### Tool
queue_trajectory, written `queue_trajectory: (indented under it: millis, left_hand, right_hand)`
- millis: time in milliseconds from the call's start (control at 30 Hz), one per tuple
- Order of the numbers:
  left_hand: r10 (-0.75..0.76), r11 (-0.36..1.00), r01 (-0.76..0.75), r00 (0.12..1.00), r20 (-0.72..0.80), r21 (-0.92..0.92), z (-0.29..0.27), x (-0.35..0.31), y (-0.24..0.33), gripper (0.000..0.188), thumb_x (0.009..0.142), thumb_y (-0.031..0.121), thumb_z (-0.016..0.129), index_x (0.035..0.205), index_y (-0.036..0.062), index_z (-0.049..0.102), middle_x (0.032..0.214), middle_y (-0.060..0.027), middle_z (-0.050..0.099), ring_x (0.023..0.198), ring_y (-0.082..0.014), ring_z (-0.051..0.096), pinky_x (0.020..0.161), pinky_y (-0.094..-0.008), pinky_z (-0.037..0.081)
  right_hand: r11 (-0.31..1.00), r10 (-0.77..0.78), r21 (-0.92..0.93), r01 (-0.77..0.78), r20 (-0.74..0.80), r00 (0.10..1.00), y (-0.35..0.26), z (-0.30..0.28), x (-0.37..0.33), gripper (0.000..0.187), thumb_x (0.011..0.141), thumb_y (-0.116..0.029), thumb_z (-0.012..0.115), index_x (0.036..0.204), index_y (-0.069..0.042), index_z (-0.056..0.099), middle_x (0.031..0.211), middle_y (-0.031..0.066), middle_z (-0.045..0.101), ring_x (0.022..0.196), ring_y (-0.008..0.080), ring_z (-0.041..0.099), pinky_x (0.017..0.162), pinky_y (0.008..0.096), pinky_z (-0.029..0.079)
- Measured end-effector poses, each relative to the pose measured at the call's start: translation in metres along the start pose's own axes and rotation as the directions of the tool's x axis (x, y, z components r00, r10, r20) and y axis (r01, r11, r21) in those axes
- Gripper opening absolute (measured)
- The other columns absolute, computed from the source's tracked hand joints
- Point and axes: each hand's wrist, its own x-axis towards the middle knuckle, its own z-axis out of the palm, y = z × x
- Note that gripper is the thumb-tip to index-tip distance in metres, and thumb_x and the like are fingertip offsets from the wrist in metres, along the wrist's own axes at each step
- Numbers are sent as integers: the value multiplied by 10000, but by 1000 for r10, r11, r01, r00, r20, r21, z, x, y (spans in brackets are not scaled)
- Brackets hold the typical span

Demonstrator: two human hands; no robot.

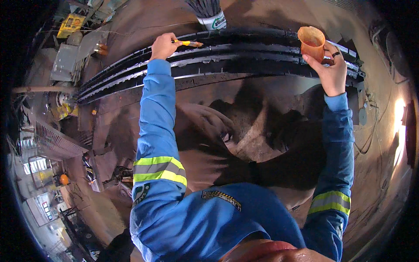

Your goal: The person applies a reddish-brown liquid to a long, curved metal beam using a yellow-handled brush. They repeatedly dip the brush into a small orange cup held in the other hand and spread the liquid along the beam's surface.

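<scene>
Two long black metal beams point(244, 57) with shiny, rough pale strips along them run across in front of me. My left hand point(164, 46) is closed round the yellow handle of a paintbrush point(188, 43), whose brown bristles point right over the far part of the beams. Whether the bristles touch the metal I cannot tell. In my right hand point(331, 70) is an orange-brown cup point(312, 43), held over the right part of the beams with its mouth up. Its inside looks reddish; how full it is does not show clearly.
Beyond the beams stands a white bucket point(213, 22) packed with dark strips. A yellow case point(70, 25) and a grey metal box point(65, 62) lie at the far left. Cables point(371, 135) trail over the brown floor at right. An open toolbox point(92, 171) sits at left.
</scene>
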Motion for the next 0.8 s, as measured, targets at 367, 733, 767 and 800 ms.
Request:
queue_trajectory:
  millis: [367,733,767,800]
  left_hand:
    - [-298,947,296,955,-3,127,-21,-13,-63,337,748,371,781,984,133,736,1080,-139,694,1035,-338,657,866,-448,527]
    - [-306,943,331,908,-286,44,-34,-16,-76,313,800,355,745,986,106,710,1034,-154,701,992,-348,671,839,-461,541]
    - [-336,933,360,881,-335,13,-41,-18,-79,336,800,371,743,1018,118,709,1023,-155,703,975,-354,675,836,-458,543]
    - [-362,923,386,873,-328,8,-48,-22,-85,346,804,384,739,1026,120,706,1040,-153,700,992,-351,670,841,-459,542]
  right_hand:
    - [994,-4,106,-4,76,997,-13,5,-5,573,686,-203,874,1172,-6,641,1087,68,653,889,120,655,697,241,526]
    - [998,-52,30,49,120,991,-16,15,-5,541,690,-176,870,1155,-15,645,1070,70,616,924,139,634,695,257,539]
    - [997,-68,34,64,112,991,-14,14,-5,541,688,-177,870,1154,-18,646,1070,71,617,924,142,634,698,260,539]
    - [996,-83,46,78,105,991,-14,16,-5,542,686,-177,871,1154,-22,647,1070,72,617,925,146,635,700,263,539]
